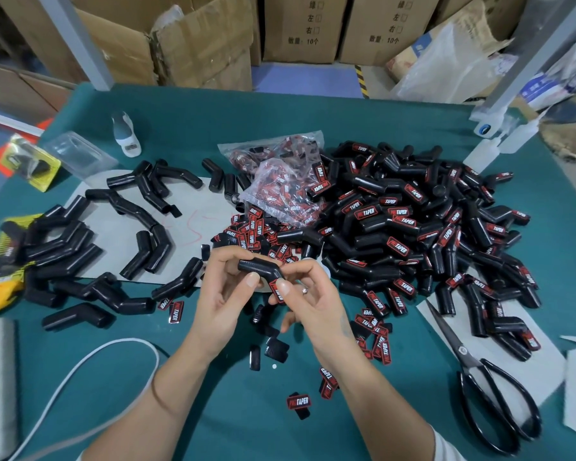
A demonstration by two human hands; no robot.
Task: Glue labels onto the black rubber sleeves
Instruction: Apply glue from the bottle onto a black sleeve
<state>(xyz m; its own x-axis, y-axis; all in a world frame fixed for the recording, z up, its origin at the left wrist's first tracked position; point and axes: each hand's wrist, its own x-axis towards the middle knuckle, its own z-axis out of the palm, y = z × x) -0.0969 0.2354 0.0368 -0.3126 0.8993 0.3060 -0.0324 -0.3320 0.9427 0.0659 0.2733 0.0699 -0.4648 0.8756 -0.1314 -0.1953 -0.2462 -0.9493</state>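
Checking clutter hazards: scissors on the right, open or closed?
Closed: the scissors lie flat, blades together in one point, handle loops side by side.

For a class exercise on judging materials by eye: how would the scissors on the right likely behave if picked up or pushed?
The scissors look like dark metal with big looped handles, so probably stiff and fairly heavy for their size. Lying flat and closed on the table, they would likely slide, not roll. The pointed tips call for care.
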